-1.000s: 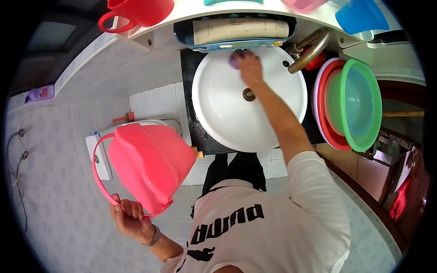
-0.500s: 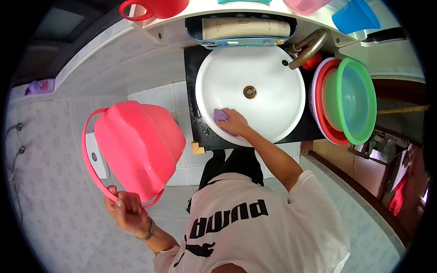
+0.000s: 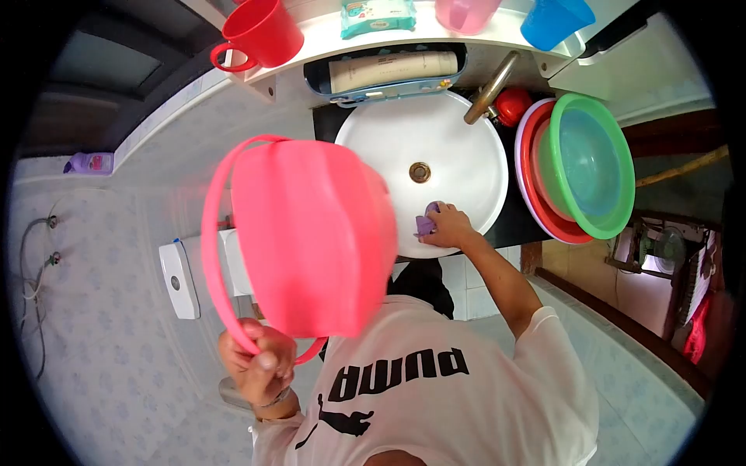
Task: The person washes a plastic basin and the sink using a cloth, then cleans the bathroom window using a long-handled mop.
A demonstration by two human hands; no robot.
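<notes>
A pink bucket (image 3: 315,233) hangs by its handle from my left hand (image 3: 260,361), whose fingers are wrapped round the handle. The bucket is tilted, and it covers the lower left edge of the white sink (image 3: 466,171). Inside the sink, near its front edge, my right hand (image 3: 451,227) grips a purple cloth (image 3: 426,222) against the basin. The metal drain (image 3: 420,172) lies a little above that hand, and the faucet (image 3: 491,89) stands at the upper right of the sink.
Stacked green (image 3: 571,167), red and pale purple basins sit right of the sink. Above are a shelf (image 3: 318,50) with a red mug (image 3: 264,35), a wipes pack (image 3: 378,17) and a blue cup (image 3: 553,22), and a blue caddy (image 3: 385,97) holding a tube.
The bucket and my left hand have moved right, so the bucket now overlaps the sink. My right hand with the cloth has travelled from the sink's back to its left side, then along its front edge.
</notes>
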